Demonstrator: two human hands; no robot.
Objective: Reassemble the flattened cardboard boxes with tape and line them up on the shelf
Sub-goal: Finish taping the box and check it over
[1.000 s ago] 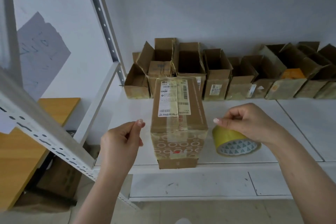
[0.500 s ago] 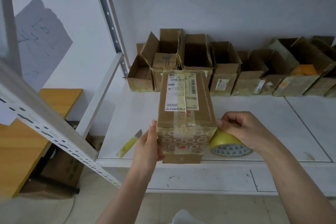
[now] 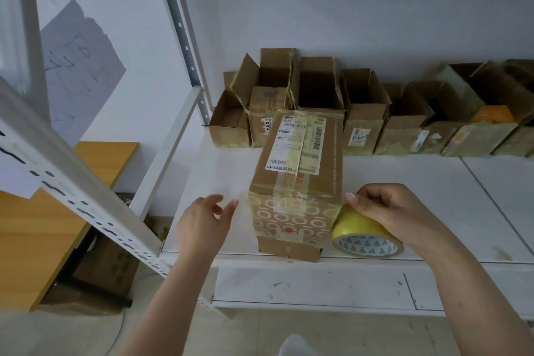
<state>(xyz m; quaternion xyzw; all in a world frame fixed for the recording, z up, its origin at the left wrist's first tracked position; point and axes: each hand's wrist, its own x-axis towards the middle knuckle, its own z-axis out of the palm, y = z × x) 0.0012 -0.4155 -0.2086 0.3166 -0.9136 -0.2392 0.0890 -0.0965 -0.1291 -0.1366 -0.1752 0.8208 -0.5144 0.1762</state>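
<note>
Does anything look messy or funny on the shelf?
Yes. The front box sticks out past the shelf edge instead of sitting in the back row. The row's far-right boxes sit turned at an angle, and the flaps look bent and crumpled.

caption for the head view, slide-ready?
Right hand grips yellow tape roll beside the taped cardboard box on the shelf; left hand hovers nearby.

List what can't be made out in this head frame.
- Box far end: hidden by its own body.
- Tape roll top: covered by right hand.
- Tape strip near left hand: blurred, unclear if pinched.
- Row of boxes: cut off by right edge.
- Label text: too small.
</note>
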